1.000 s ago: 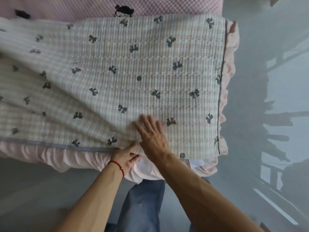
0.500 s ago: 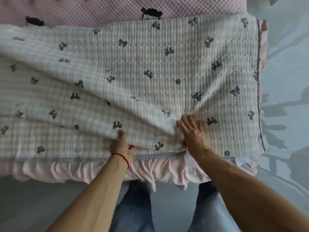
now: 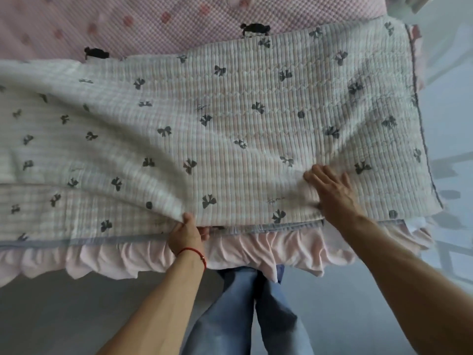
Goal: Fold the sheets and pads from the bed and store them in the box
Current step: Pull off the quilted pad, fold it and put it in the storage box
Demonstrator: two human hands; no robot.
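A quilted pad (image 3: pixel 230 119), white and pale pink with dark bow prints and a grey-blue trim, lies doubled over across the bed. My left hand (image 3: pixel 188 233), with a red string on the wrist, grips the near edge of the pad's upper layer, thumb on top. My right hand (image 3: pixel 332 192) lies flat, fingers spread, on the pad near its front right part. A pink ruffled sheet (image 3: pixel 256 252) hangs below the pad along the bed's near edge. No box is in view.
A pink textured mattress cover (image 3: pixel 153 24) with dark patches shows behind the pad. Grey floor (image 3: pixel 64 308) lies in front of the bed and to its right. My legs in blue jeans (image 3: pixel 243 316) stand against the bed's edge.
The view has shifted, so the pad's right edge sits further right. My hands have spread apart along the near edge, and the left hand now pinches the upper layer's edge.
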